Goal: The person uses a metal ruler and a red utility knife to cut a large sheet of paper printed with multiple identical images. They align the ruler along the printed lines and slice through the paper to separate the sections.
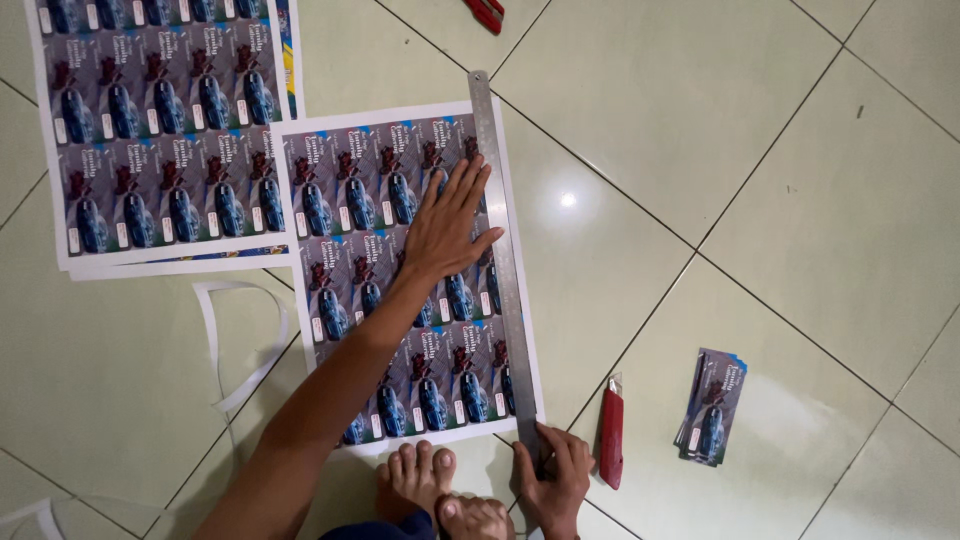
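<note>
Pale floor tiles carry the work. My left hand (445,225) lies flat, open, pressing the printed sheet (400,270); my right hand (552,478) pinches the steel ruler (503,260) at its near end. Light pressure could let it skew. Red cutter (610,432) lies beside.

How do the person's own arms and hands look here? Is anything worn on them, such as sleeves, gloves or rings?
Both hands are bare: no gloves. The left hand and its long forearm show no sleeve, watch or bracelet, and I see no ring on its fingers. The right hand is seen only to the wrist, also uncovered; rings there are too small to tell.
</note>
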